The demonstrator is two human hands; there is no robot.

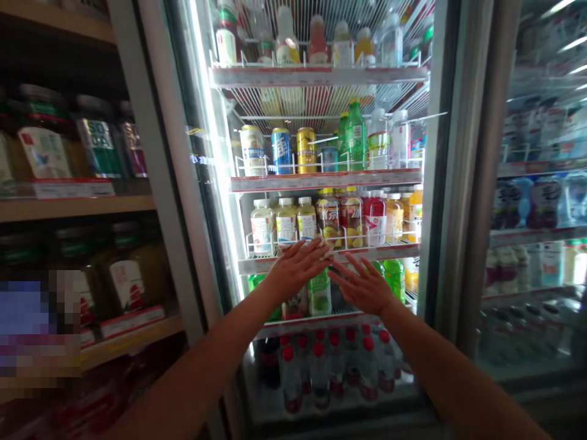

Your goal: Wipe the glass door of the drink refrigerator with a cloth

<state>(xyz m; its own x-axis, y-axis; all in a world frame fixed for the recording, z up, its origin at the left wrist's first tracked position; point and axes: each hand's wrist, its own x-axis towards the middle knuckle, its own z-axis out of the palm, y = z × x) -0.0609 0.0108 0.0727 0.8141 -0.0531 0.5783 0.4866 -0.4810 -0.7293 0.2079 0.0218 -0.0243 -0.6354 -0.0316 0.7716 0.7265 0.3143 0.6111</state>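
My left hand is stretched forward with its fingers extended, in front of a lit drinks cooler. A small pale, crumpled-looking patch shows by its fingertips; I cannot make out what it is. Close beside it, my right hand reaches up with its fingers spread and nothing visible in them. Both hands overlap the price-strip shelf edge; whether they touch anything is unclear. Just above stand pale-yellow bottles and iced-tea bottles. Below the hands is a green-labelled bottle, partly covered.
Higher shelves hold cans, green bottles and juice bottles. Red-capped bottles stand at the bottom. A wooden shelf with jars is at left. Metal door frames and another cooler are at right.
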